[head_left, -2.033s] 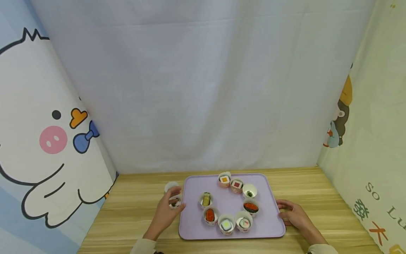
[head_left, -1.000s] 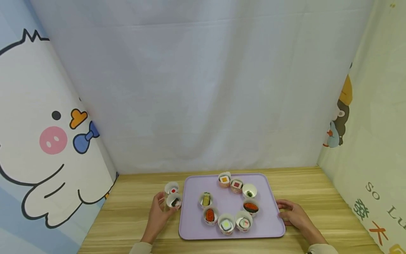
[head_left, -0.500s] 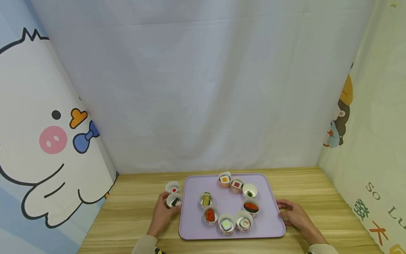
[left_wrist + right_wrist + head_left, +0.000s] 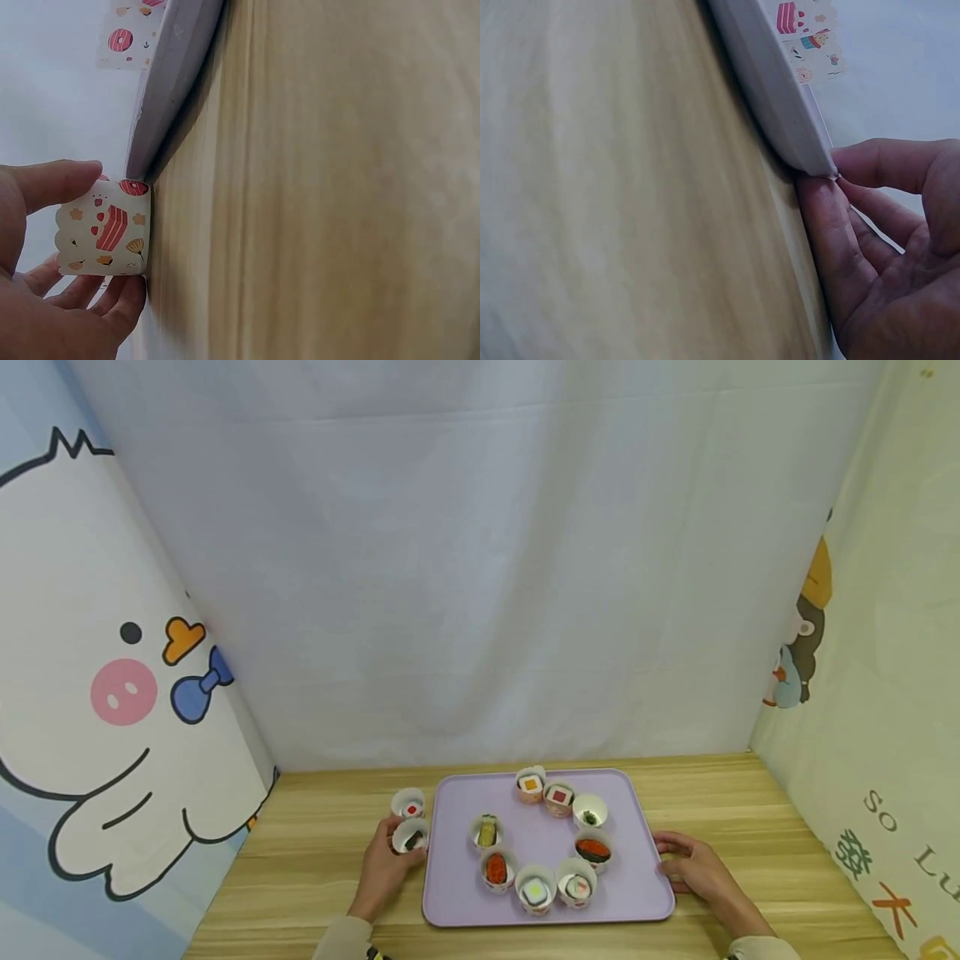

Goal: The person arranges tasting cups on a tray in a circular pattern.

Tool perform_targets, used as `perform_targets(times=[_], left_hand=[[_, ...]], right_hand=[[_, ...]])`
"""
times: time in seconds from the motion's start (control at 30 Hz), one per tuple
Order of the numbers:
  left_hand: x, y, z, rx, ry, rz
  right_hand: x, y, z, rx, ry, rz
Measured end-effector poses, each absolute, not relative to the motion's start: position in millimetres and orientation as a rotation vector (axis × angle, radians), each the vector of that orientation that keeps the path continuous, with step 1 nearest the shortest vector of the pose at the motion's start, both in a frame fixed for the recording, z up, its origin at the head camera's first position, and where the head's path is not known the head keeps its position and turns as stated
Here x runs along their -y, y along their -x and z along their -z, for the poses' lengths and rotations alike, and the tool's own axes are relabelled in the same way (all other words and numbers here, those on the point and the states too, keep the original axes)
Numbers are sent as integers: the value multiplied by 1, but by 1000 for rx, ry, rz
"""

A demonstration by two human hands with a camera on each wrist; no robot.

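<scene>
My left hand (image 4: 381, 870) holds a white paper cupcake cup (image 4: 407, 829) left of the lilac tray (image 4: 457, 897); a dark-and-white sushi toy lies inside. In the left wrist view, thumb and fingers grip the sides of the cup (image 4: 112, 232), printed with cakes and donuts. It stands on the wood, close to the tray rim (image 4: 161, 90). Just behind it is another cup (image 4: 405, 795) with a red-centred piece. At the tray's right edge, my right hand (image 4: 697, 866) pinches the rim, thumb above and fingers below, as the right hand (image 4: 892, 247) shows in the right wrist view.
On the tray, several cups stand in a loose ring: the orange-centred piece's cup (image 4: 531, 795) at the back, the green-centred piece's cup (image 4: 536, 906) in front. A white curtain (image 4: 480, 610) hangs behind the wooden table (image 4: 315, 835). Printed cloths flank both sides.
My left hand has drawn back from over the two left cups, then closed around the nearer one from its left and front. The right hand and the tray have stayed in place.
</scene>
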State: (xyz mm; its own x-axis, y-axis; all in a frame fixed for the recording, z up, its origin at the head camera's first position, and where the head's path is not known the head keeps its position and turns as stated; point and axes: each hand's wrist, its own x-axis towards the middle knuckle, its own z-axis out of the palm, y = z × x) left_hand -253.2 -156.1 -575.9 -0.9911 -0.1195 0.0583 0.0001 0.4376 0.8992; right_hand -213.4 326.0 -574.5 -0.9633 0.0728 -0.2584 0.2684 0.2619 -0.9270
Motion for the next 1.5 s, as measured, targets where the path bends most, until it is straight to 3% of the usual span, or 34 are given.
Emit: perform_targets(times=[0.5,1.5], left_hand=[[154,243,553,2522,-83,1675],[121,258,507,2520,87,1703]], right_hand=[[-326,213,575,-2365,-341,1798],[-326,214,576,-2353,-319,1791]])
